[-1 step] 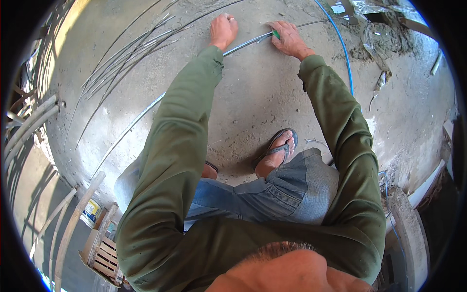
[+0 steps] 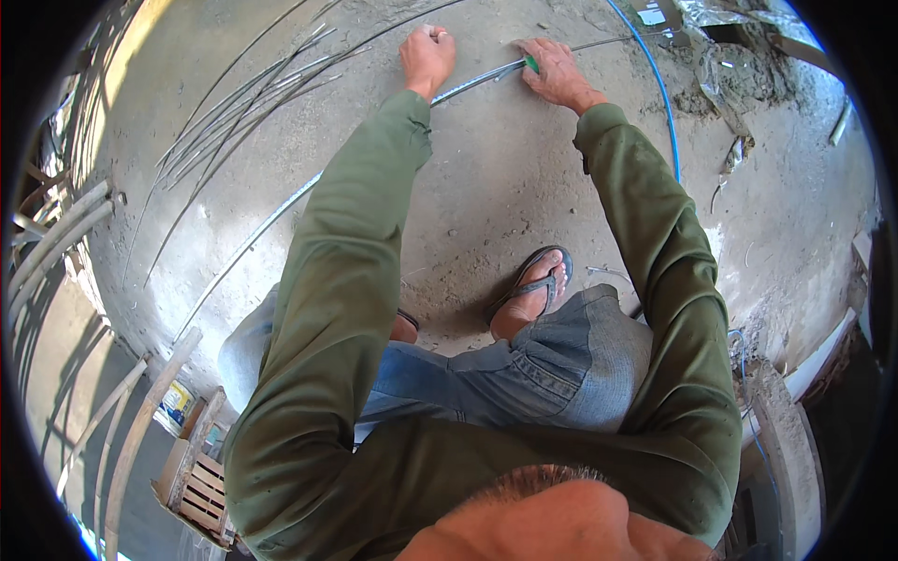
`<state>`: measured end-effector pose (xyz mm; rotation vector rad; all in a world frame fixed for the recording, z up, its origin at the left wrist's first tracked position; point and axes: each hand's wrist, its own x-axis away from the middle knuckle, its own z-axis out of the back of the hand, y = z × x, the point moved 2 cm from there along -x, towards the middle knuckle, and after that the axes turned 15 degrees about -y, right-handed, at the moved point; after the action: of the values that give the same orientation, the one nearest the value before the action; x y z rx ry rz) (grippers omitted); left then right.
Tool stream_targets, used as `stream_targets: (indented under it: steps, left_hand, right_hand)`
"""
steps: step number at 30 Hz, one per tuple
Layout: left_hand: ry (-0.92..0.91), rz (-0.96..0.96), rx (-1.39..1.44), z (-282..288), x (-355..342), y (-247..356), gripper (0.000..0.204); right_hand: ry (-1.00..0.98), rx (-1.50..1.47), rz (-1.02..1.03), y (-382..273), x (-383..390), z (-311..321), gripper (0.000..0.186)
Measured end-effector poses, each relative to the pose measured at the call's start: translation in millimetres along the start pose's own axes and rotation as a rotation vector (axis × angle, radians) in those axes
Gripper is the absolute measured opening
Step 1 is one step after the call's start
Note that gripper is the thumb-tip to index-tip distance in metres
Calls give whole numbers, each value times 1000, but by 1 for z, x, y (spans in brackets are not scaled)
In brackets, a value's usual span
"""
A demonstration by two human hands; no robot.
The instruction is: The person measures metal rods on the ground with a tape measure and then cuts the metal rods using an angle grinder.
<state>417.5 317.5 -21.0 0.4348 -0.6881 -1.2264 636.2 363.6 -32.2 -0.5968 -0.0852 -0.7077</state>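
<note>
Long, slim grey rod (image 2: 477,83) aslant across the floor (image 2: 524,178), small green object (image 2: 531,64) right by it

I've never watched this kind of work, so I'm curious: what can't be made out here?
In the head view:
Green object: mostly covered by right hand.
Left hand: curled, hiding its palm and any contents.
Metal rod: partly hidden by left sleeve.
Left foot: mostly behind that sleeve.

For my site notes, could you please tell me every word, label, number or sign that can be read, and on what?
None can be read.
Yellow-and-white package, lower left: any print is too small and blurred.
Pale strip between the hands: any marks are too small.
</note>
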Motion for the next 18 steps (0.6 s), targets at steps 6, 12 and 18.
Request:
stream_targets:
  steps: [6,12,18]
  left_hand:
    - [335,254,785,-28,73,19,22]
    - [273,411,858,-82,97,25,22]
    - [363,402,533,-99,88,16,18]
  right_hand:
    - [-59,94,-64,6,-9,1,44]
    - [-60,71,-60,7,-10,-1,45]
    - [-55,70,-19,5,-10,-2,45]
